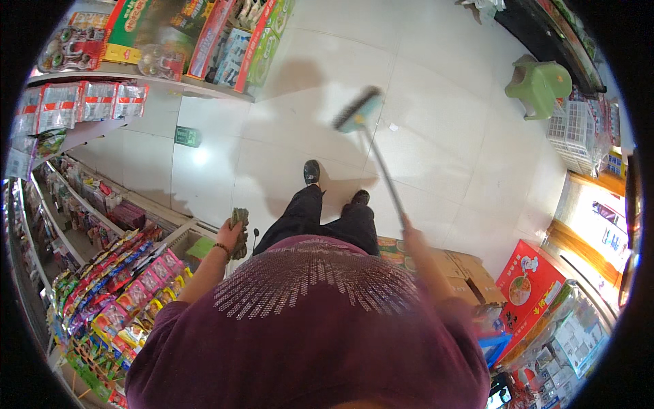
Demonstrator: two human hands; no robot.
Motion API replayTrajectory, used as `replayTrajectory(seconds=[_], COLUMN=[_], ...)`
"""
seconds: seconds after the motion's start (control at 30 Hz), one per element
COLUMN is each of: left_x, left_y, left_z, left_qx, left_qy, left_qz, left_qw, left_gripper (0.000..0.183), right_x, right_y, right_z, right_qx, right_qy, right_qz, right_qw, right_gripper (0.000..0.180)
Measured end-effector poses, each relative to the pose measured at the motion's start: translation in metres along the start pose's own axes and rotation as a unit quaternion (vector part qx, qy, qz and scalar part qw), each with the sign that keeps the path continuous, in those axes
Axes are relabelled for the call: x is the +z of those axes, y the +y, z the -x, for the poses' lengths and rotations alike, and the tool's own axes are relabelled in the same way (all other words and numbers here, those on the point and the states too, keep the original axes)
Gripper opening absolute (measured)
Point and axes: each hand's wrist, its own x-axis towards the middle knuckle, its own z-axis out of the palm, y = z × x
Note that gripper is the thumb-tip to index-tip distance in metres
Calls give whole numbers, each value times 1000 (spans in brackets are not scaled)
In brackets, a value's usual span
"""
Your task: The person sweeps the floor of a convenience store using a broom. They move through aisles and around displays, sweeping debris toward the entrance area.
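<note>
My right hand (412, 236) grips the upper end of a long thin broom handle (384, 171). The broom head (361, 113), pale teal with dark bristles, is ahead of my feet, its bristles turned to the upper left. It is slightly blurred, and I cannot tell whether it touches the floor. A bunched olive-brown cloth (238, 233) is in my left hand (227, 234), held beside the shelving on the left. A small white scrap (393, 127) lies on the tiled floor (434, 153), just right of the broom head.
Snack packets (138, 307) fill the rack at my left. Boxed goods stand on a shelf (214, 91) at upper left. A green plastic stool (539, 87) and a white plastic basket (571, 137) are at the right. Cardboard boxes (462, 271) and a red carton (529, 286) sit at lower right.
</note>
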Motion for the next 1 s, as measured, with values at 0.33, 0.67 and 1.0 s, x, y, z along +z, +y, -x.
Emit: replayTrajectory(seconds=[0.33,0.67,1.0], left_x=[1,63,79], left_y=[-1,-59,160], left_z=[24,22,54], left_qx=[0,-82,-2], left_qy=[35,64,6], left_qz=[251,34,111], left_qw=[967,994,994], left_gripper=[37,46,31], right_x=[-19,-104,-189], right_y=[-263,88,212], right_z=[-168,-97,-47], right_qx=[-195,65,369], right_qy=[-95,-67,-14], right_qz=[155,154,125], right_qw=[964,984,921], right_gripper=[27,53,38])
